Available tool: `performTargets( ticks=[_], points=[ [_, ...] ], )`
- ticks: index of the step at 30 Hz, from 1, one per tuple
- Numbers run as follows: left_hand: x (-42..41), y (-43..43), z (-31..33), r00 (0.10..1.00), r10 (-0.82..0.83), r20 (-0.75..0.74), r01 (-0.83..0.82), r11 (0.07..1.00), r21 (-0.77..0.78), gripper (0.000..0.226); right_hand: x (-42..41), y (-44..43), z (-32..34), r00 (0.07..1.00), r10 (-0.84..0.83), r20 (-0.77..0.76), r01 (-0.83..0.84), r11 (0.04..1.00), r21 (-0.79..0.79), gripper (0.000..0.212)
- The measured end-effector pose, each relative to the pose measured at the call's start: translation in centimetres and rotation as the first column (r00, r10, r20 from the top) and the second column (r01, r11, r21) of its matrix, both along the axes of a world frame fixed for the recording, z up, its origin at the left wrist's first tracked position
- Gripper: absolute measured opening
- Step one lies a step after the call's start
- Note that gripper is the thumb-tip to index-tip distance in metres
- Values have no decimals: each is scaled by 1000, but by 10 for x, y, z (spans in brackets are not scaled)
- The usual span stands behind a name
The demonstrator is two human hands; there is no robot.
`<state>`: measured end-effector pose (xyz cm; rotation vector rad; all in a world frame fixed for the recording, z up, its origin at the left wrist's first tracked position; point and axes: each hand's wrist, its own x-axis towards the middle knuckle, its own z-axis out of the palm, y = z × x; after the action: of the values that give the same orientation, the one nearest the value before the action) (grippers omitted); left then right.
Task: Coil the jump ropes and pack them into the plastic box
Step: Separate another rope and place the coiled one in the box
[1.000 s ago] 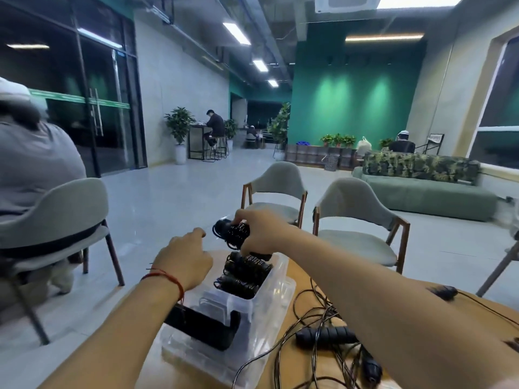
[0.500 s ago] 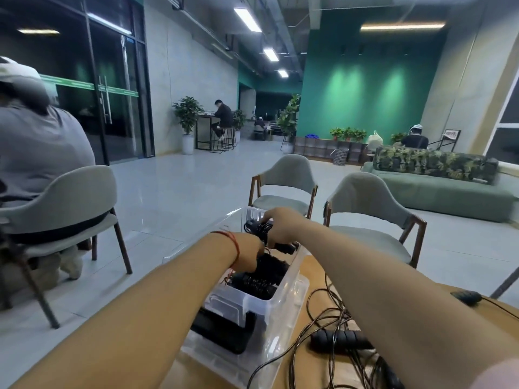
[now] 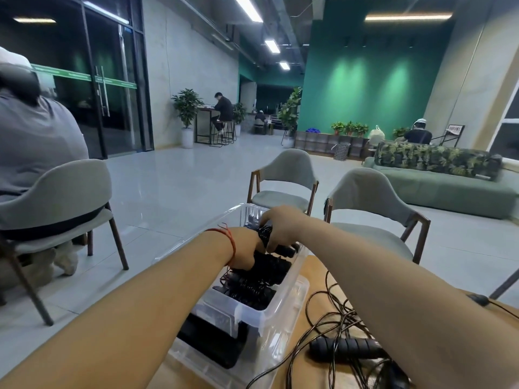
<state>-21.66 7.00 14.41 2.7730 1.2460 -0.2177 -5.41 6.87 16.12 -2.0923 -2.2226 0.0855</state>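
Observation:
A clear plastic box [image 3: 292, 272] stands on the wooden table [image 3: 314, 268], with several coiled black jump ropes [image 3: 252, 290] inside it. My right hand [image 3: 280, 226] reaches into the far end of the box and grips a coiled black rope bundle [image 3: 283, 249] there. My left hand [image 3: 247, 251], with a red string on its wrist, lies inside the box against the coiled ropes; its fingers are hidden. A loose rope with black handles [image 3: 345, 348] and tangled cord lies on the table to the right of the box.
The box sits on its clear lid [image 3: 297, 287]. A black object [image 3: 213, 343] lies at the near end, on the lid. Two grey chairs [image 3: 286, 178] stand beyond the table. A seated person [image 3: 31, 136] is on the left.
My right hand has lowered the coiled rope bundle from above the box down into its far end. My left hand has moved from the box's edge into the box.

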Motion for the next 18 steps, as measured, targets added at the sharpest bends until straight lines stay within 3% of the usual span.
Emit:
performTargets(
  ticks=[5, 10, 15, 18],
  points=[
    [1, 0, -4, 1000, 18, 2, -18, 1000, -19, 43, -2, 11, -9, 986, 84, 144, -69, 992, -107, 77],
    [3, -2, -3, 1000, 3, 22, -2, 1000, -10, 41, -3, 17, -18, 962, 148, 229, -76, 951, -299, 35],
    [5, -3, -3, 1000, 15, 9, -15, 1000, -4, 40, 5, 25, -6, 980, 134, 148, -80, 942, -325, 51],
    [4, -4, 0, 1000, 25, 18, -24, 1000, -16, 41, -5, 30, -7, 958, 135, 254, -63, 960, -271, 52]
  ],
)
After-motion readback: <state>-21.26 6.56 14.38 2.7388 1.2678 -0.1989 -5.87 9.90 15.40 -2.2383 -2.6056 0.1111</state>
